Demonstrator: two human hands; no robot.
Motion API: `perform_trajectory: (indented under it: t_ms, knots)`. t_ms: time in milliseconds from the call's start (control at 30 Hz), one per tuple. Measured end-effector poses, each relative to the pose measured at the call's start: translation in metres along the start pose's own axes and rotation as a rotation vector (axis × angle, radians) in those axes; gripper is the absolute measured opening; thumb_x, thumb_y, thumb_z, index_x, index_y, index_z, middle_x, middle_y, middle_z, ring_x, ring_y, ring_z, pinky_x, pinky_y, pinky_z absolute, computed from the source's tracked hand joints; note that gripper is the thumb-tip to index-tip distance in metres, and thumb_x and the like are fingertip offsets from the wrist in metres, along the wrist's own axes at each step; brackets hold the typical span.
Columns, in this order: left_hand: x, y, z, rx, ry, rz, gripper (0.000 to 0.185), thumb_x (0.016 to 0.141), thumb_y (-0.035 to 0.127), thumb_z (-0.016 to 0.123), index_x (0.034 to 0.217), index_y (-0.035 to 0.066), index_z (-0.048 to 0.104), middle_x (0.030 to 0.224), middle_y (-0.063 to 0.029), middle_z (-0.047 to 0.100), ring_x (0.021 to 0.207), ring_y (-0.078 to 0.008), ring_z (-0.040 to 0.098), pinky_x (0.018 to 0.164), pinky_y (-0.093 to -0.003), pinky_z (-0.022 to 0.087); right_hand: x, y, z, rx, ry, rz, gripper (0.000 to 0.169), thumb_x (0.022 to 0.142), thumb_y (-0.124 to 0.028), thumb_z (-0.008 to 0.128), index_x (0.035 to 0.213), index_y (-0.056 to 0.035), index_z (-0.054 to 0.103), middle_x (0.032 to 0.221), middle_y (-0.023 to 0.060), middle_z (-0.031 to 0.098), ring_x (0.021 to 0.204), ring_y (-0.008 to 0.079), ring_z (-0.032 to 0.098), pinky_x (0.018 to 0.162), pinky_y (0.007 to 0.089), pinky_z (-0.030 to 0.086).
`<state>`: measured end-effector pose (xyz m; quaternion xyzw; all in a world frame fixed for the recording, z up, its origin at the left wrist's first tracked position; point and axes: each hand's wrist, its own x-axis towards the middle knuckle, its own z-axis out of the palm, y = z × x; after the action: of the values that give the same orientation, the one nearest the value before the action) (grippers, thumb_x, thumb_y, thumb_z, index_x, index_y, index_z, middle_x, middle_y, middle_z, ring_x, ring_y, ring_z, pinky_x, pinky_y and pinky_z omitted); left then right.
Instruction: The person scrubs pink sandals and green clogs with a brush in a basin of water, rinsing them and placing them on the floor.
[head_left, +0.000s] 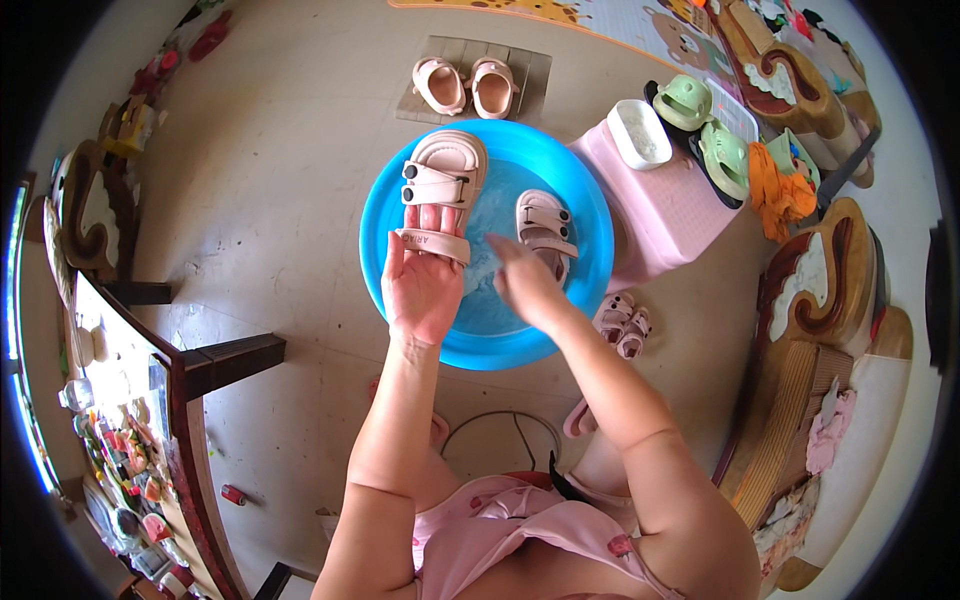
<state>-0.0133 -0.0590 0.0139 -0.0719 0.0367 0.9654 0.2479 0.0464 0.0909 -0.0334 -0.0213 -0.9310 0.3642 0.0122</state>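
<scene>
A pale pink strapped sandal (448, 159) lies over the left side of a round blue plastic basin (373, 247). My left hand (425, 296), palm up, has its fingers pushed under the sandal's heel strap and holds it. Shallow, cloudy water (487, 311) covers the basin's floor. Against the right inner side rests the matching sandal (541, 214), its straps with dark buttons. My right hand (529, 281) is over the basin just left of that sandal, slightly blurred, index finger extended and apart from the curled others. Nothing shows in it, and it partly hides the sandal's heel.
Right of the basin, a pink plastic stool (675, 217) bears a white tub (640, 139) and green clogs (724, 159). Pink clogs (493, 86) sit on a mat beyond. Small sandals (622, 324) are on the floor. A table (180, 420) stands left, a wooden sofa (780, 420) right.
</scene>
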Motion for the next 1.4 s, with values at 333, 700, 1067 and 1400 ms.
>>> perform_trajectory:
  t_ms: [333,700,1067,1400]
  knots:
    - [0.0,-0.009,-0.019,0.062,0.027,-0.009,0.055,0.101,0.036,0.039,0.146,0.008,0.029,0.151,-0.0093,0.032,0.138,-0.0235,0.034,0.11,-0.0335,0.028,-0.002,0.023,0.052,-0.497,-0.053,-0.314,0.025,0.082,-0.014,0.05,0.096,-0.0093,0.069,0.095,0.0145,0.062,0.097,0.0331,0.057,0.099,0.048,0.039]
    - [0.015,0.004,-0.05,-0.066,0.3,0.128,0.035,0.1,0.021,0.041,0.129,0.003,0.048,0.134,-0.0103,0.052,0.123,-0.0211,0.049,0.102,-0.0345,0.039,0.006,0.015,0.006,-0.114,-0.042,-0.197,0.033,0.076,0.003,0.053,0.107,-0.0083,0.062,0.094,0.0125,0.061,0.096,0.0325,0.058,0.081,0.0402,0.05]
    - [0.047,-0.033,-0.072,0.092,0.537,0.076,0.047,0.104,0.034,0.024,0.131,0.002,0.044,0.133,-0.0096,0.053,0.118,-0.0214,0.052,0.1,-0.0331,0.045,0.012,0.012,-0.037,0.478,0.244,0.235,0.06,0.094,-0.007,0.054,0.148,-0.012,0.028,0.091,0.0097,0.068,0.068,0.0155,0.065,0.067,0.0286,0.054]
    - [0.073,-0.05,-0.104,0.261,0.734,0.017,0.054,0.103,0.043,0.02,0.13,0.002,0.044,0.126,-0.0154,0.053,0.115,-0.0292,0.052,0.102,-0.0456,0.041,0.006,0.002,-0.016,-0.195,0.013,0.008,0.042,0.09,-0.011,0.057,0.129,-0.024,0.057,0.086,0.0103,0.057,0.072,0.0297,0.061,0.065,0.0399,0.051]
